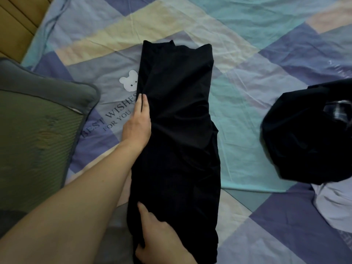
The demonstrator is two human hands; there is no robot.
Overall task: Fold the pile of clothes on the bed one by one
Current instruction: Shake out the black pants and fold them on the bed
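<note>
A black garment (177, 130) lies on the bed, folded lengthwise into a long narrow strip that runs from near me to the far side. My left hand (138, 121) rests at the middle of its left edge, fingers together, and the cloth puckers around the fingertips. The thumb is hidden under the fabric. My right hand (158, 237) holds the near left corner of the strip, with the index finger stretched over the cloth. A pile of clothes (304, 134), mostly black with a checked piece showing, sits at the right.
The patchwork bedsheet (247, 88) has blue, teal and cream blocks and a printed bear. A grey-green pillow (38, 130) lies at the left. A pale lilac garment (335, 206) lies under the pile at the right edge. Brown wood (17, 21) shows at the top left.
</note>
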